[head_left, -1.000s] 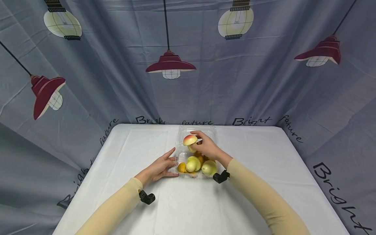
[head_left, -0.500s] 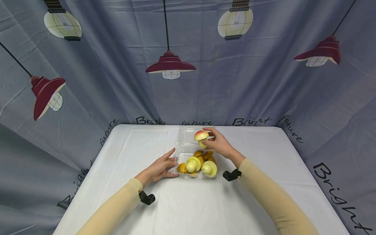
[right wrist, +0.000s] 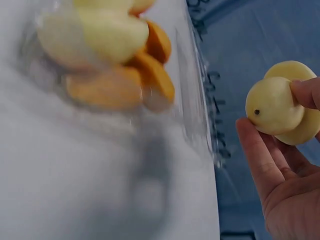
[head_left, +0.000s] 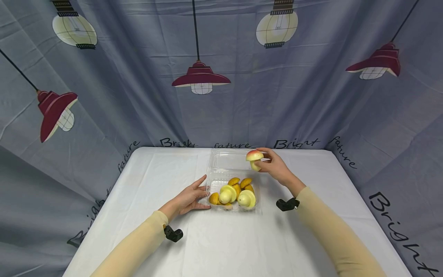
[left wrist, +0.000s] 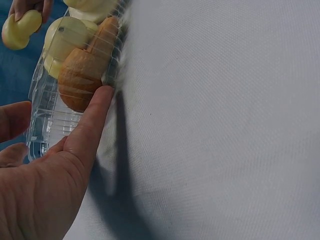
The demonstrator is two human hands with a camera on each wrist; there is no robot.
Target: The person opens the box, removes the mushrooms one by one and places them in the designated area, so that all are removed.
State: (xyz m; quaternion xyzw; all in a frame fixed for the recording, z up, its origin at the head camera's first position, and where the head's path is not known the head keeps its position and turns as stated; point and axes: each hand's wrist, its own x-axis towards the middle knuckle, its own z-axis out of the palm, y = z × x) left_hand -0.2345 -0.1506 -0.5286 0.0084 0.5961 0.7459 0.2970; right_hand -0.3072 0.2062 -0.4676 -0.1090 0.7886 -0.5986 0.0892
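Observation:
My right hand [head_left: 277, 167] pinches a toy mushroom [head_left: 254, 155] with a red-and-yellow cap, holding it upright above the right part of the clear lid. In the right wrist view the pale stem end of that mushroom [right wrist: 275, 106] faces the camera, between thumb and fingers. At the left side of a clear plastic box [head_left: 216, 181], my left hand [head_left: 188, 197] rests with fingers spread and straight. The left wrist view has its thumb [left wrist: 92, 122] against the box's near side. Inside the box lie pale yellow mushrooms [head_left: 227, 193] and smaller brown-orange mushrooms [head_left: 214, 198].
The box's lid [head_left: 228, 159] lies folded back toward the far edge of the white-covered table [head_left: 221, 246]. Behind the table hangs a grey-blue curtain [head_left: 238, 115] with printed lamps. A small black camera [head_left: 287, 204] sits on the right wrist, another black camera [head_left: 173, 233] on the left.
My right hand has carried the red-capped mushroom rightward and slightly up, from over the box to above the lid's right edge. The left hand has stayed in place.

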